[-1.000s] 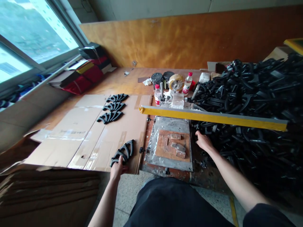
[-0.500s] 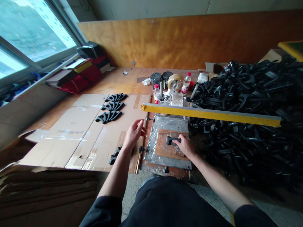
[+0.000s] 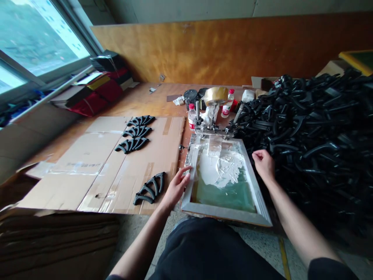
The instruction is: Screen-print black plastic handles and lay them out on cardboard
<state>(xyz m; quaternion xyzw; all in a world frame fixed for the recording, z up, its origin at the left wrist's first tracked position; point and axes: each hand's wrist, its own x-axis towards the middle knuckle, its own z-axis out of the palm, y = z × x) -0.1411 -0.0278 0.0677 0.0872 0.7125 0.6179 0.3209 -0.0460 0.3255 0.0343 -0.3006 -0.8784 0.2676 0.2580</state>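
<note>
A screen printing frame [image 3: 190, 186] with a grey border lies low in front of me, covering the plate beneath. Thick white ink [image 3: 223, 171] is spread over the upper part of its green mesh [image 3: 224, 198]. A flat scraper blade [image 3: 215, 146] stands at the top of the ink. At the frame's left border is my left hand [image 3: 177, 186], its fingers stretched out and the tips at the edge. Just off the right border hovers my right hand [image 3: 264, 165], fingers curled closed with nothing visible in them. The black handle seen earlier is hidden.
To the right rises a large heap of black handles [image 3: 309, 155]. Several rows of black handles [image 3: 132, 145] lie on the cardboard [image 3: 75, 171] at left. Bottles [image 3: 192, 116], jars [image 3: 190, 97] and a tape roll [image 3: 215, 95] stand behind the clamp [image 3: 215, 133].
The frame has swung down from its raised position over the plate. My right hand has let go of the black handle and moved right; my left hand has come down to the frame's left border.
</note>
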